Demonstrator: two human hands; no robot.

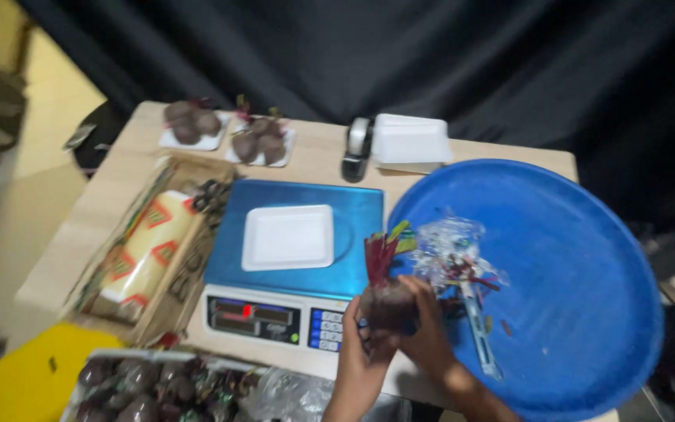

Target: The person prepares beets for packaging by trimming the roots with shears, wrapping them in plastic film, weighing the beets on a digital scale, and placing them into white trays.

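1. You've got one view only: head cam, worn high, looking steeply down and forward across the worktop (314,156).
2. It faces the black curtain (353,55) at the far edge.
3. Range is close: your hands sit at the bottom edge, cropped at the forearms.
4. The scale (298,258) is centre-left, the blue tray (572,258) fills the right.
5. No second view, so nothing overlaps.
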